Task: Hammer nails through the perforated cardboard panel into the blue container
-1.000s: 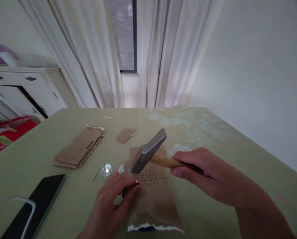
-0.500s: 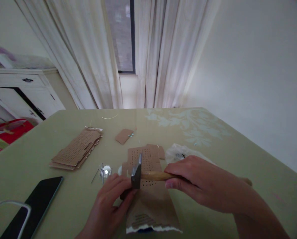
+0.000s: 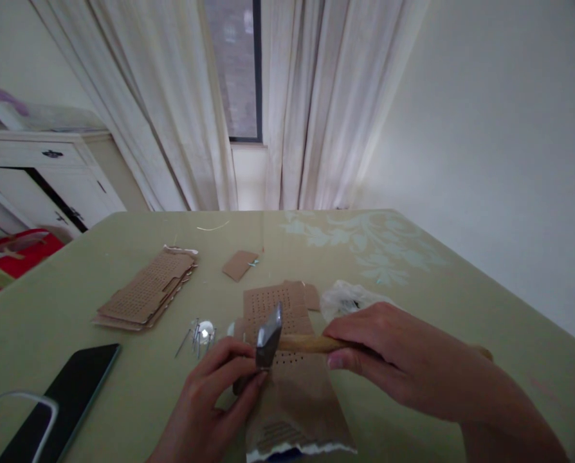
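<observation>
My right hand (image 3: 393, 360) grips the wooden handle of a hammer (image 3: 269, 337) whose steel head hangs just above a brown cardboard piece (image 3: 287, 373) punched with rows of small holes. My left hand (image 3: 210, 399) is pinched at the cardboard's left edge, right under the hammer head; a nail between its fingertips cannot be made out. A small heap of nails (image 3: 198, 333) lies on the green table (image 3: 123, 399) just left of my left hand.
A stack of punched cardboard sheets (image 3: 147, 292) lies to the left, a small cardboard scrap (image 3: 239, 263) farther back. A dark phone (image 3: 63, 402) with a white cable (image 3: 12, 399) lies near the front left. A crumpled plastic bag (image 3: 348, 297) sits behind my right hand.
The hammer head came down from a raised position onto the spot by my left fingertips, then lifted slightly. My left hand stayed pinched at the cardboard's edge.
</observation>
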Motion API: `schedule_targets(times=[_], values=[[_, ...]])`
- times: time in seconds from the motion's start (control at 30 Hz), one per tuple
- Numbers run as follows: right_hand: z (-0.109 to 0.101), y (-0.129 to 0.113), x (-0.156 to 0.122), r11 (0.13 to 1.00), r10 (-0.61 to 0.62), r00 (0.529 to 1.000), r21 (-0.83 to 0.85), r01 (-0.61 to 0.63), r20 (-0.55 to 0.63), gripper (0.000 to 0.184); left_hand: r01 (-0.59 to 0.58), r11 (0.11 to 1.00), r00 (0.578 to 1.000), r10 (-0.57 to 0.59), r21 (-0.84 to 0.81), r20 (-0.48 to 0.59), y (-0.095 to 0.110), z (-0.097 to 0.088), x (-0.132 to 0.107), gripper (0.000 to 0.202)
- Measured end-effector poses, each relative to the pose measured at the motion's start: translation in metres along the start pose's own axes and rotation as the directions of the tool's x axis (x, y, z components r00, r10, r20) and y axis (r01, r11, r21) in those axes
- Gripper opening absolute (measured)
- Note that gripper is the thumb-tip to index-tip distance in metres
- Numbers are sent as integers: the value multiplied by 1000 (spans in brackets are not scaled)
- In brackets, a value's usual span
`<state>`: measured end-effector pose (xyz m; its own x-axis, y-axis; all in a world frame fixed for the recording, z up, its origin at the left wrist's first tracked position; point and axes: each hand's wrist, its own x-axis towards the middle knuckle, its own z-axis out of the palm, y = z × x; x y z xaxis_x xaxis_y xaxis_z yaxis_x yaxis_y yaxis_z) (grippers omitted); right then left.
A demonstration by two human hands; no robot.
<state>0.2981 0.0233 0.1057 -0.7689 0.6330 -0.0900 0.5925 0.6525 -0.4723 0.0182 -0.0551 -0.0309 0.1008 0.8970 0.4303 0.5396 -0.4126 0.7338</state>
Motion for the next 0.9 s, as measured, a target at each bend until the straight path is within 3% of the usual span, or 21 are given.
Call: schedule_targets(times=[0.1,0.27,0.47,0.7,0.8,0.9], values=[[0,2,0,1000,12,1000,14,-12,-25,40,44,999,998,-44,-5,-39,1,2,-3,8],[7,5,4,995,29,994,-100,-19,107,23,61,997,997,-60,38,-45,-4,2,-9,30],[6,3,4,1000,14,999,-16,-14,35,32,-16,994,1000,17,110,-9,-6,-3,-5,29],[10,7,6,996,22,993,-88,-12,117,23,-38,993,999,39,111,-11,-6,-1,-7,38],[5,12,2,998,25,998,-53,-22,59,31,40,996,998,-37,84,-43,-11,-10,-2,36],[1,18,-1,998,44,999,-43,-43,28,37,285,940,954,-259,189,-152,-31,-36,8,40]])
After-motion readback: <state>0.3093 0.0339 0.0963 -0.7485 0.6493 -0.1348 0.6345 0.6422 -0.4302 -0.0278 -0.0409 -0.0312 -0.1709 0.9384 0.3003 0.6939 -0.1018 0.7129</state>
